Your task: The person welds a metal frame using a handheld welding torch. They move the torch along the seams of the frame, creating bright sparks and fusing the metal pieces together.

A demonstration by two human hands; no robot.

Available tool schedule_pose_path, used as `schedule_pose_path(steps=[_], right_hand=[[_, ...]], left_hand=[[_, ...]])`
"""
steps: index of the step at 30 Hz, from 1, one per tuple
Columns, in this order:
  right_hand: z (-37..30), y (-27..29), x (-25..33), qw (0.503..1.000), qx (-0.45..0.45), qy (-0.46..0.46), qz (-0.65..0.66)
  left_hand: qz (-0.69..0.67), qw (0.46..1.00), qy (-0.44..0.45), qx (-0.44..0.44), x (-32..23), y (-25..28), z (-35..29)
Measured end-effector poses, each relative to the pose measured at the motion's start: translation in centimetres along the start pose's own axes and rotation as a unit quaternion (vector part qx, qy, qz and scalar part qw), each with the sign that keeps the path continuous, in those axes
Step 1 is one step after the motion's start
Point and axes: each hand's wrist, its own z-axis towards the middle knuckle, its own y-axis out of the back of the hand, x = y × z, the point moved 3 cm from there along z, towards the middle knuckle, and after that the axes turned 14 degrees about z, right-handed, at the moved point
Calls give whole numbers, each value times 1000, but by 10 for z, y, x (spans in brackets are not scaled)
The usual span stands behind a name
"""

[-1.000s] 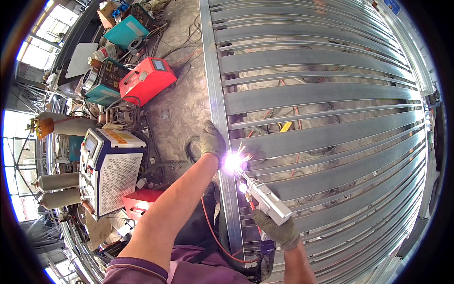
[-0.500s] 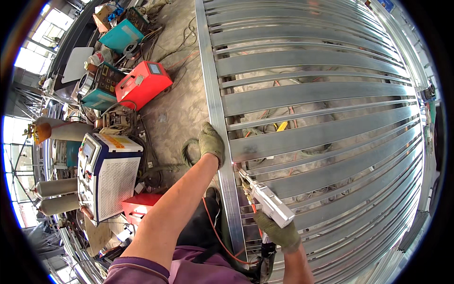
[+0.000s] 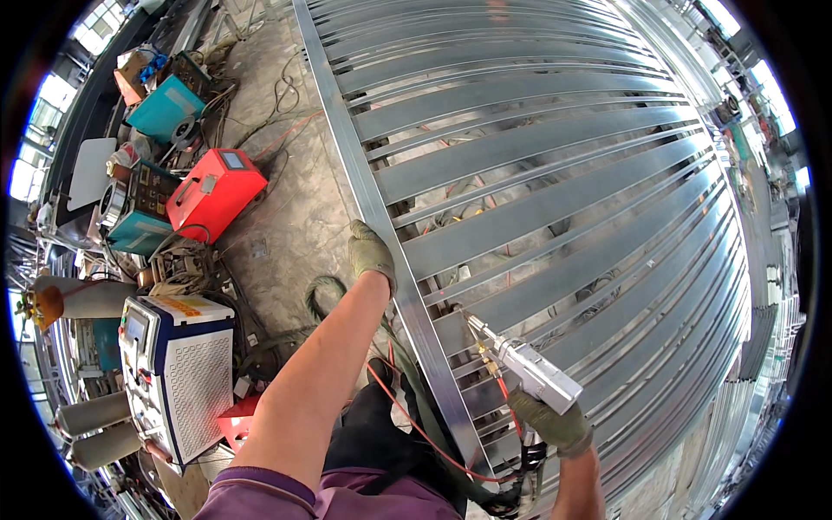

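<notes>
My left hand (image 3: pixel 372 255), in an olive-green work glove, is closed over the outer edge of the long side rail (image 3: pixel 371 204) of a slatted metal frame (image 3: pixel 498 230). The fingers' undersides are hidden. In my right hand (image 3: pixel 555 425), gloved alike, is a silver handheld welding torch (image 3: pixel 539 374), held with its body slanting up and left. Its narrow nozzle points toward the rail and lies over the slats near their ends, a little apart from the rail. An orange-red hose (image 3: pixel 416 426) and a dark cable trail from the torch's grip toward my body.
At left stand a white-and-blue machine (image 3: pixel 198 381), a red box-shaped unit (image 3: pixel 214 195), teal welding machines (image 3: pixel 166 108) and grey gas cylinders (image 3: pixel 95 414). Cables (image 3: pixel 325 297) coil on the concrete floor beside the rail. More metal bars are stacked at the far right.
The torch's nozzle has drawn away from the rail, and the small glow at its tip is gone. My left hand stays on the rail. The whole view has turned and shifted.
</notes>
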Motion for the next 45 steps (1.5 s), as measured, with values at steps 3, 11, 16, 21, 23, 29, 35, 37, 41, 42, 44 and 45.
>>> schedule_pose_path(steps=[3, 11, 16, 21, 23, 29, 35, 37, 41, 42, 44, 45], right_hand=[[-14, 1, 2, 996, 19, 70, -53], [41, -13, 15, 994, 90, 32, -59], [67, -6, -19, 992, 114, 33, 53], [82, 2, -26, 975, 184, 58, 110], [86, 3, -26, 969, 198, 53, 137], [93, 9, -38, 973, 201, 53, 101], [95, 4, -37, 969, 208, 58, 121], [95, 5, -36, 971, 207, 60, 107], [95, 2, -33, 974, 203, 63, 83], [95, 2, -32, 974, 204, 65, 78], [96, 4, -33, 974, 202, 66, 77], [96, 3, -33, 974, 202, 64, 80]], left_hand=[[23, 999, -21, 12, 13, 7, -4], [67, 998, -17, -5, 121, -1, -36], [61, 993, -45, -90, 111, 4, -74], [121, 981, -50, -142, 115, 6, -72], [121, 982, -49, -139, 117, 5, -70], [112, 984, -44, -135, 124, 2, -61], [135, 983, -36, -121, 118, 6, -67], [139, 982, -28, -123, 113, 7, -72], [153, 978, -19, -137, 110, 11, -75], [160, 978, -25, -132, 104, 11, -80], [174, 976, -40, -122, 88, 13, -96], [177, 976, -35, -120, 91, 13, -94]])
